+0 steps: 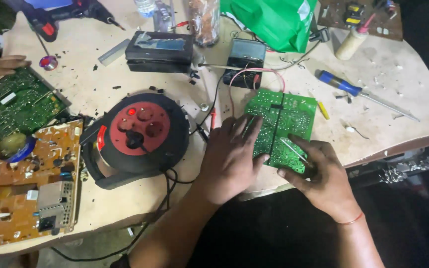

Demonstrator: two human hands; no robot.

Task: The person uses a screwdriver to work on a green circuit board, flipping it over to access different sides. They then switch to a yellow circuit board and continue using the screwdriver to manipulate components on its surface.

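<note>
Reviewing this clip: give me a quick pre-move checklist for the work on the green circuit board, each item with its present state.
1. Left hand flat on the green circuit board, steadying it: ok.
2. Right hand grips a thin metal tool, tip on the board: ok.
3. Board fully on the table: not ok, its near edge sits close to the table's rim.
4. Red wire clear of the hands: ok.
5. Tool tip on the intended joint: cannot tell.
</note>
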